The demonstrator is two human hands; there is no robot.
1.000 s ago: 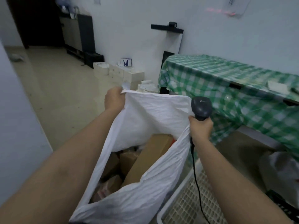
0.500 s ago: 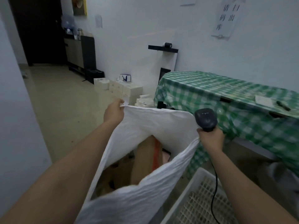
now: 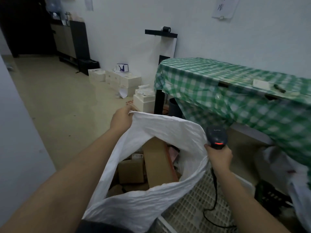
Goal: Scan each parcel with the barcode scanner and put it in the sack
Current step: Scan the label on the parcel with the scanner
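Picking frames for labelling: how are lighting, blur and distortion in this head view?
Head view: dim, bluish light; the tablecloth is motion-smeared, the sack and scanner fairly sharp; wide-angle stretch bows the forearms and leans the walls; the scanner's red light glows.

You face a pale white wall [image 3: 193,22] with a paper notice [image 3: 224,7] taped high on it, above a table draped in a green-and-white checked cloth [image 3: 210,78]. To your left the beige tiled floor [image 3: 55,98] runs toward a dark cabinet [image 3: 70,39], with small white cardboard boxes [image 3: 116,79] stacked along the wall's foot. The light is dim and cool.
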